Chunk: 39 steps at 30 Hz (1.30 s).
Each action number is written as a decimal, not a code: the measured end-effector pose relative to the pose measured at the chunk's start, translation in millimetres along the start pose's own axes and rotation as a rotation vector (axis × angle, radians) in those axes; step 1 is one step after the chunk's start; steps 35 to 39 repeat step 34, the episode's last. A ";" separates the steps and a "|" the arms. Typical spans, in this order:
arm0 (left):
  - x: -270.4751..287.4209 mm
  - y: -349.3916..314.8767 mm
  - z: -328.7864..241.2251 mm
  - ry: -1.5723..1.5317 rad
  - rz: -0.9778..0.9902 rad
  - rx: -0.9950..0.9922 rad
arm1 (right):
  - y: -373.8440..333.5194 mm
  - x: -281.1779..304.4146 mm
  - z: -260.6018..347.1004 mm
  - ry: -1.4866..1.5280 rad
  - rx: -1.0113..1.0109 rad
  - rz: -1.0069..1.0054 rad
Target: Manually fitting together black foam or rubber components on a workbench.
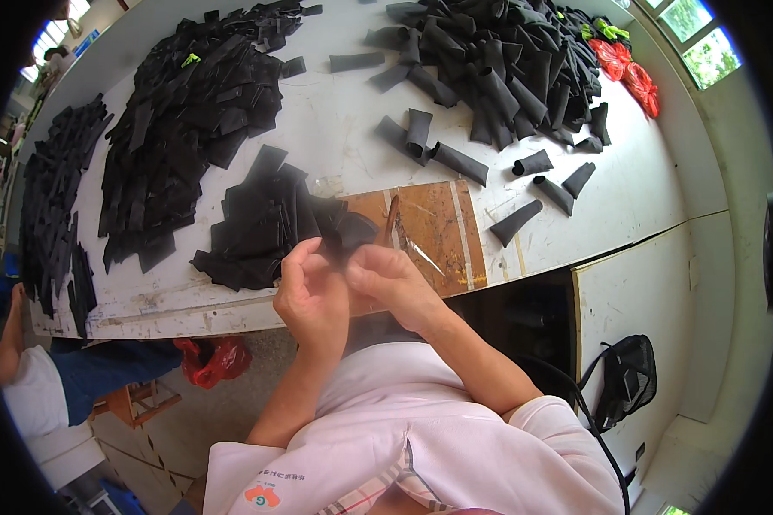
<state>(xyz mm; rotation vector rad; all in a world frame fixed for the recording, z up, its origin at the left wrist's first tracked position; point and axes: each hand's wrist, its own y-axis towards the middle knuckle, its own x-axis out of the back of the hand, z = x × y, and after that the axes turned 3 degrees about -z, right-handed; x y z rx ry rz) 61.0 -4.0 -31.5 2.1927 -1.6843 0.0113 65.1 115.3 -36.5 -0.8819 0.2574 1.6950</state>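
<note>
Both hands meet at the table's near edge, pinching one black fabric piece [354,230] that is slightly blurred. My left hand [307,290] has its fingers curled at the piece's lower left side. My right hand [393,279] grips it from the right with thumb and fingers together. Just beyond the right hand, a curved brown pointed piece [392,216] stands up at a brown wooden board [451,227]. Next to the left hand lies a heap of flat black fabric pieces [262,219], close to the held piece.
Larger heaps of flat black pieces [197,94] [56,189] cover the left. At the far right is a pile of black fabric tubes [507,73], with several loose tubes [459,163] nearer. Red plastic bags [631,77] lie by the right wall. Another person [39,386] sits at left.
</note>
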 end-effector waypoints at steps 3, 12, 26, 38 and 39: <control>3.6 0.0 5.8 0.154 -0.040 -0.228 | -3.2 0.3 -0.4 -0.187 0.121 -0.015; 23.3 26.9 -24.8 -0.698 0.767 0.601 | -11.5 16.2 1.7 0.011 0.123 -0.099; -17.5 1.8 -35.0 -0.189 0.103 -0.315 | -18.9 -11.6 52.7 -0.917 0.957 -0.141; -1.1 50.5 -76.4 -1.303 0.569 0.558 | -23.7 -31.1 106.3 -0.497 0.365 -0.066; -1.1 50.5 -76.4 -1.303 0.569 0.558 | -23.7 -31.1 106.3 -0.497 0.365 -0.066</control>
